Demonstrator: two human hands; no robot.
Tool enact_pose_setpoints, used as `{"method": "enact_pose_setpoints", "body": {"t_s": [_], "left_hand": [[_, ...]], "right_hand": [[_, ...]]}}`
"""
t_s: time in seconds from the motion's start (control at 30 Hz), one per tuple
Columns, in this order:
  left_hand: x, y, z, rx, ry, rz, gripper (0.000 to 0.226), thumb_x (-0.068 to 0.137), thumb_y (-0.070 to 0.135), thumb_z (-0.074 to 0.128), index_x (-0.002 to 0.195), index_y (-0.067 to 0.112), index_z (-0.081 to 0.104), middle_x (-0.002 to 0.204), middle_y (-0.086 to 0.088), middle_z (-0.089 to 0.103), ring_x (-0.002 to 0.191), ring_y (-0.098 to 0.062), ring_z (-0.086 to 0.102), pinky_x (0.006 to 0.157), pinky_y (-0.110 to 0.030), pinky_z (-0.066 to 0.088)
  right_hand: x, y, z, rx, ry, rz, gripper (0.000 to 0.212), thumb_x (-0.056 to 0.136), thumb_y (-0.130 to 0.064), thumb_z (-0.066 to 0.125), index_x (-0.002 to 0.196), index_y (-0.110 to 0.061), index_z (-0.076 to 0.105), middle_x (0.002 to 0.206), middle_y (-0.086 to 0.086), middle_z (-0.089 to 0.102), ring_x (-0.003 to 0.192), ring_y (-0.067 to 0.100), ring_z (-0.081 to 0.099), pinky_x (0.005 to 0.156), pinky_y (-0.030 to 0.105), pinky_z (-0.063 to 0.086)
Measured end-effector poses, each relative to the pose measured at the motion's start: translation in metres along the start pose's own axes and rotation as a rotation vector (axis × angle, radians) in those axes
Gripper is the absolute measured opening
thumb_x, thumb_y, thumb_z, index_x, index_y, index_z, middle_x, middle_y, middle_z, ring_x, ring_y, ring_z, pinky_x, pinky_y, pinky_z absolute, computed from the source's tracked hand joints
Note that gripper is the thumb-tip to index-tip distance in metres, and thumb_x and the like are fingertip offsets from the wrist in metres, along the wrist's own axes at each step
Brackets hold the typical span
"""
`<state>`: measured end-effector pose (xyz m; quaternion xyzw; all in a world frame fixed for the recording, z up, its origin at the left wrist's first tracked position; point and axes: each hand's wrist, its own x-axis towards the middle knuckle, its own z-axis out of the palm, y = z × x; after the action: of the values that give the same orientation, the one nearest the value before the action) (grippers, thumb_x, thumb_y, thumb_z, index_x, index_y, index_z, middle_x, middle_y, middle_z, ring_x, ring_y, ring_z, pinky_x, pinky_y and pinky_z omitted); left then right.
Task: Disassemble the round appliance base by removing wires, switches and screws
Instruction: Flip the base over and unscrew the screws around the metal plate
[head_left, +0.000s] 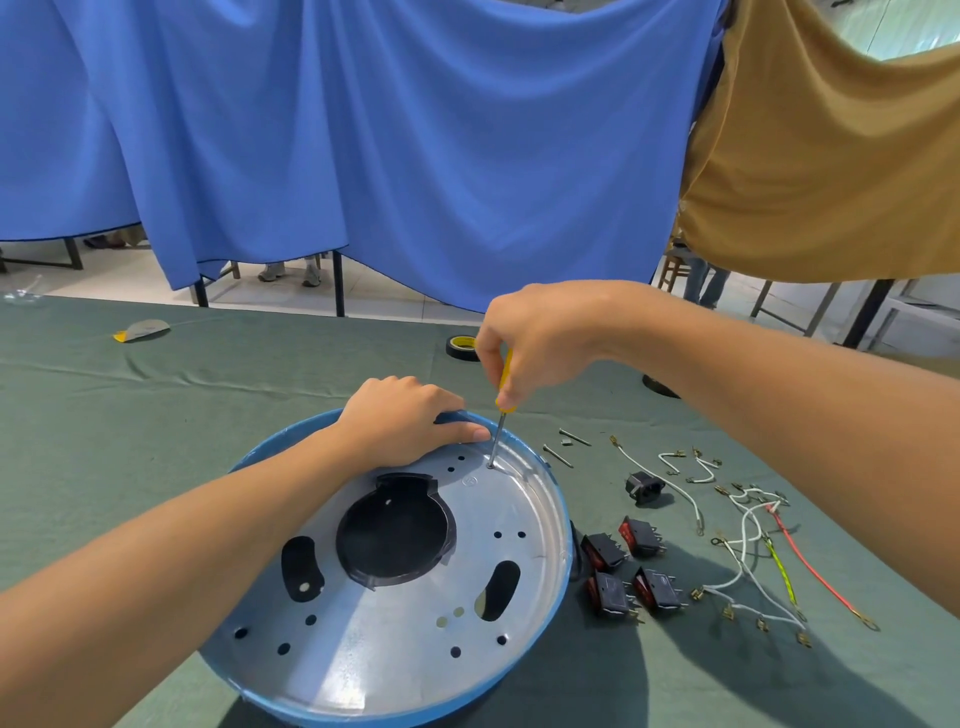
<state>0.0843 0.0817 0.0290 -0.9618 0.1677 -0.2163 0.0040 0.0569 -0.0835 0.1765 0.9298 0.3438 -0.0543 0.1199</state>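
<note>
Round appliance base (395, 639) sitting at near edge of bench (156, 441): silver plate with punched holes, black round centre insert, blue rim. Stamped mark on plate too small to read. Left hand (410, 421) gripping far rim, fingers curling over it. Right hand (535, 338) pinching yellow-handled screwdriver (505, 371), tip standing in screw (491, 466).

I record the base plate (395, 639) as bare sheet metal, smooth, with a dull satin sheen; its rim (283, 435) is glossy blue. The centre cover (395, 540) is black plastic, semi-matt. The screwdriver (503, 410) has a yellow plastic handle and a bright metal shaft. The table cover (156, 426) is matt green cloth.
</note>
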Motion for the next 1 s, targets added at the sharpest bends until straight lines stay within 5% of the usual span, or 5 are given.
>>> {"method": "enact_pose_setpoints", "body": {"t_s": [0.13, 0.27, 0.57, 0.8, 1.0], "left_hand": [[0.0, 0.0, -0.002, 0.007, -0.007, -0.003, 0.071, 0.068, 0.087, 0.012, 0.068, 0.026, 0.048, 0.055, 0.009, 0.046, 0.053, -0.009, 0.043, 0.048, -0.028, 0.026], [0.0, 0.001, -0.002, 0.002, -0.005, -0.004, 0.066, 0.07, 0.085, 0.016, 0.076, 0.028, 0.047, 0.054, 0.008, 0.044, 0.054, -0.017, 0.045, 0.049, -0.029, 0.029], [0.0, 0.001, -0.001, 0.004, 0.002, -0.006, 0.075, 0.066, 0.087, 0.01, 0.065, 0.022, 0.046, 0.055, 0.007, 0.047, 0.052, -0.008, 0.042, 0.048, -0.027, 0.024], [-0.001, 0.002, -0.001, 0.012, 0.009, -0.007, 0.073, 0.066, 0.087, 0.012, 0.066, 0.023, 0.046, 0.053, 0.007, 0.044, 0.05, -0.008, 0.042, 0.047, -0.027, 0.024], [0.0, 0.0, -0.001, 0.021, -0.005, -0.014, 0.082, 0.065, 0.088, 0.009, 0.083, 0.028, 0.062, 0.058, 0.008, 0.05, 0.058, -0.012, 0.047, 0.05, -0.028, 0.027]], "right_hand": [[0.003, 0.001, 0.003, 0.072, -0.034, -0.029, 0.016, 0.081, -0.04, 0.073, 0.078, -0.028, 0.063, 0.077, -0.01, 0.058, 0.075, 0.016, 0.058, 0.056, 0.026, 0.041], [0.005, 0.001, 0.006, 0.068, 0.005, 0.089, 0.06, 0.09, -0.062, 0.045, 0.059, -0.014, 0.062, 0.046, -0.007, 0.058, 0.055, 0.018, 0.051, 0.054, 0.027, 0.041], [-0.002, 0.004, 0.003, 0.083, 0.033, -0.003, 0.012, 0.08, -0.031, 0.075, 0.076, -0.026, 0.064, 0.073, -0.01, 0.058, 0.07, 0.01, 0.054, 0.052, 0.025, 0.035], [0.003, -0.001, 0.008, 0.018, -0.05, 0.092, 0.062, 0.095, -0.058, 0.04, 0.059, -0.013, 0.064, 0.041, -0.006, 0.054, 0.043, 0.014, 0.046, 0.047, 0.023, 0.038], [0.0, -0.009, 0.007, -0.106, -0.032, 0.012, 0.038, 0.09, -0.031, 0.058, 0.056, -0.015, 0.05, 0.057, -0.001, 0.051, 0.053, 0.017, 0.041, 0.047, 0.026, 0.031]]}}
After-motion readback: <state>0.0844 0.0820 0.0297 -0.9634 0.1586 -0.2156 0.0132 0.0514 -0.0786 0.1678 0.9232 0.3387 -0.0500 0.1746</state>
